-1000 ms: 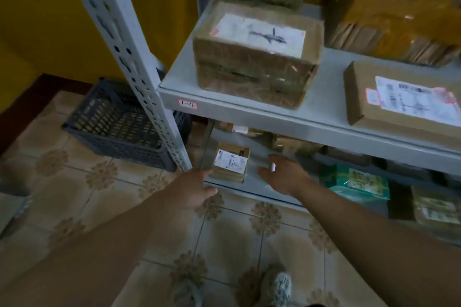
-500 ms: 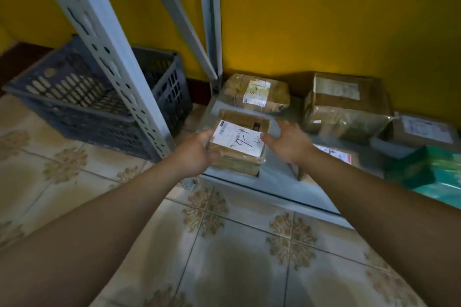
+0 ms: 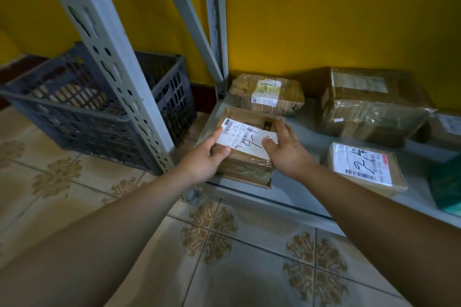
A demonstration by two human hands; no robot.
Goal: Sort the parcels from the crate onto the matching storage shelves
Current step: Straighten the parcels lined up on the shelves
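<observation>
— Cardboard parcel (image 3: 245,154), where is it?
— On the bottom shelf (image 3: 306,137), front left corner, label marked 9-1.
— And the arms?
— Both stretched forward and down. Left hand (image 3: 204,159) clasps its near-left corner, thumb on the label; right hand (image 3: 287,152) presses its right edge, fingers spread.
— Surroundings?
— Yellow wall (image 3: 324,7), patterned tile floor (image 3: 224,257), grey crate (image 3: 99,107) left of the upright.
</observation>
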